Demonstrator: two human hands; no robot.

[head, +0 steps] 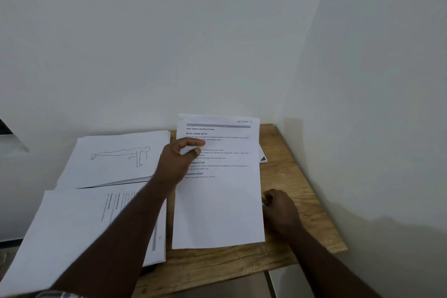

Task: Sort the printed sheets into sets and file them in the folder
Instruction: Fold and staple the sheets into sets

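My left hand (177, 161) pinches the left edge of a printed text sheet (217, 201), thumb on top, and holds it raised over the right half of the wooden table (295, 176). The sheet has "SECTION" handwritten in its top right corner. My right hand (280, 208) rests on the table beside the sheet's right edge, fingers curled round a small yellow object (264, 199), mostly hidden. A stack with a line drawing of a figure in a plank pose (116, 159) lies at the back left. Another stack of text sheets (79, 232) lies in front of it, turned sideways.
White walls close the table in at the back and right. A dark-cornered item (263, 158) peeks out behind the held sheet. The front-left stack overhangs the table's left edge. A dark edge (150, 268) shows under that stack, at the front.
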